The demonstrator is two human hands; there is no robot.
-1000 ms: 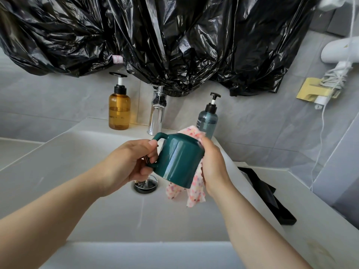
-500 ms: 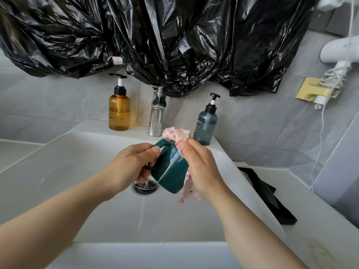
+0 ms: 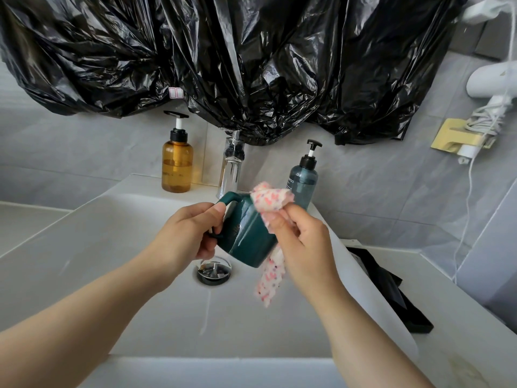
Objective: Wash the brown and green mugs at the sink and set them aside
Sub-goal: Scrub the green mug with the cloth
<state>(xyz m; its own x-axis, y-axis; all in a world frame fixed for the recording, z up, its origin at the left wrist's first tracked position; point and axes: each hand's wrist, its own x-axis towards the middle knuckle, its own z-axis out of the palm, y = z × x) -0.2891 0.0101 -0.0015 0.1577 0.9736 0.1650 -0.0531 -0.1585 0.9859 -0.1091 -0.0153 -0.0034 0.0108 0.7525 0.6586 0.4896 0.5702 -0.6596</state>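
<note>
I've got the green mug (image 3: 246, 233) between my hands, over the drain (image 3: 214, 271) of the sink (image 3: 112, 275), long axis tilted, far end up. My left hand (image 3: 184, 233) grips its handle (image 3: 226, 198); my right hand (image 3: 302, 242) pinches a spotted cloth (image 3: 271, 200) against its right side.

White sink basin (image 3: 112, 261) set in a white counter (image 3: 461, 317), amber pump bottle (image 3: 177, 166) and blue-grey pump bottle (image 3: 303, 180) stood on the back ledge, chrome tap (image 3: 230, 172) between them, black tray (image 3: 391, 292) laid on the counter at right.
</note>
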